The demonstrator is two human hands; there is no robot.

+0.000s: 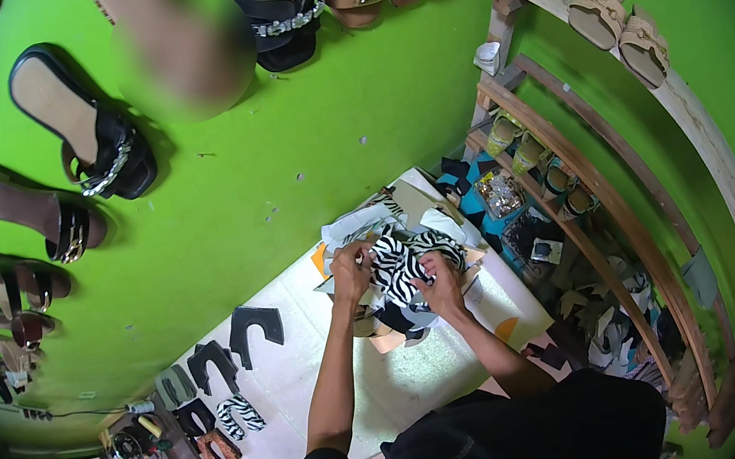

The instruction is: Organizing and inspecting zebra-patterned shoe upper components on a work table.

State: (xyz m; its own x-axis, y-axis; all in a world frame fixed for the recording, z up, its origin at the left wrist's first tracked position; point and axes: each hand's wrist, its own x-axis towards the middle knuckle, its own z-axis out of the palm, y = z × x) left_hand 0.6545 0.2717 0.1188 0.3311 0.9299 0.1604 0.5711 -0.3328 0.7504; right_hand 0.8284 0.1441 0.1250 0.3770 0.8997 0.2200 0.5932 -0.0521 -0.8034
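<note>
Both hands are at a zebra-striped piece of material (398,267), black and white, over a heap of scraps on the white table (312,371). My left hand (351,273) pinches its left edge, fingers closed. On its right side, my right hand (440,287) grips it between thumb and fingers. Around and beneath lie white scraps (358,225), dark scraps (398,318) and more striped material (432,241). Where one striped piece ends and another begins, I cannot tell.
At the table's left lie U-shaped cut pieces: black (255,328), zebra-striped (240,415) and orange-brown (218,448). A machine (136,443) stands beyond them. Sandals (70,120) hang on the green wall. To the right, a wooden rack (598,143) holds shoes (618,29) above piled scraps (617,327).
</note>
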